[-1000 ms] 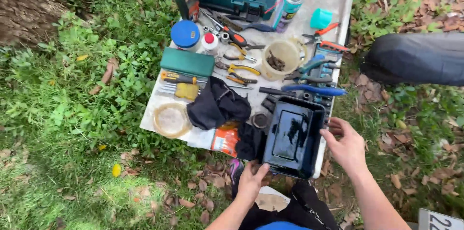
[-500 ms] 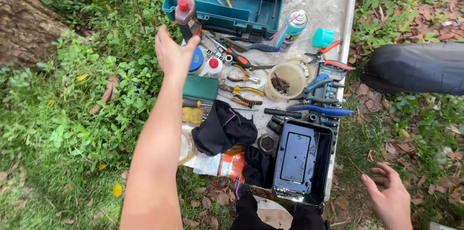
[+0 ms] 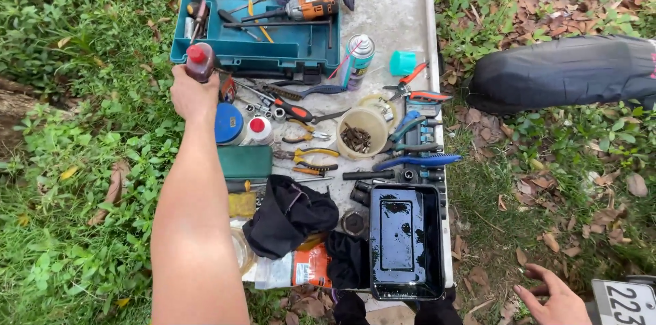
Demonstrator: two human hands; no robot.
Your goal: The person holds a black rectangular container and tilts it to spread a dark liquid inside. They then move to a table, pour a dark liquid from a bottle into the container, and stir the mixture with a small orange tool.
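Tools lie spread on a flat grey metal sheet laid over the grass, keeping them off the ground; an open teal plastic toolbox at its far end serves as the landmark. The left hand is clenched around a dark brown bottle with a red cap, upright, just beside the toolbox's near left corner. The right hand, well apart from the toolbox, rests loosely open above leaf litter, holding nothing.
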